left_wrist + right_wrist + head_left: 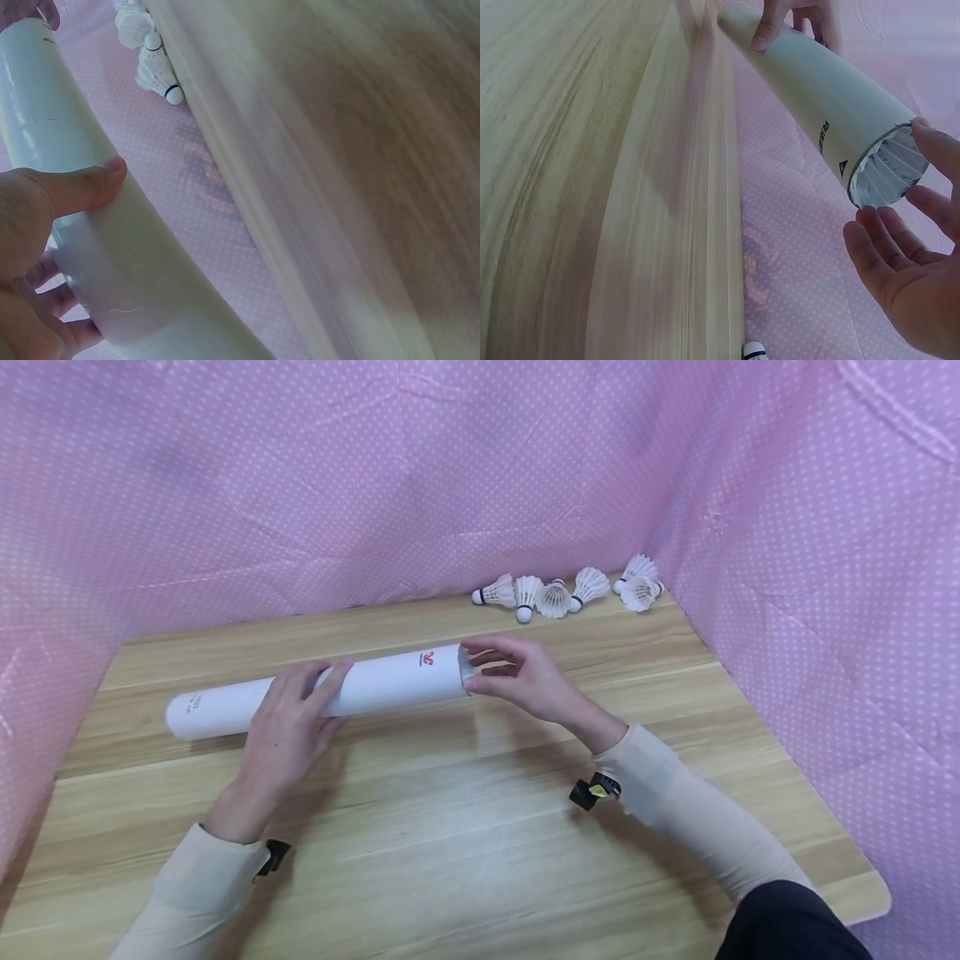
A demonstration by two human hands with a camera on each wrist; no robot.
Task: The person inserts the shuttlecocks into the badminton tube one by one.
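My left hand (pixel 288 718) grips a long white shuttlecock tube (pixel 397 678) around its middle, thumb on one side and fingers on the other. The tube is held slightly tilted above the table, its right end raised. White feathers of a shuttlecock (pixel 889 169) fill the tube's mouth in the right wrist view, flush with the rim. My right hand (pixel 528 681) is at that mouth, its fingers spread around the rim, with fingertips (pixel 924 129) right at the edge. The palm faces the feathers, and nothing shows inside the hand.
A wooden table (pixel 465 827) lies under both hands. Along its back edge, toward the right, several white shuttlecocks (pixel 553 598) lie on their sides or lean together. A pink dotted cloth (pixel 375 485) hangs behind the table and along both sides.
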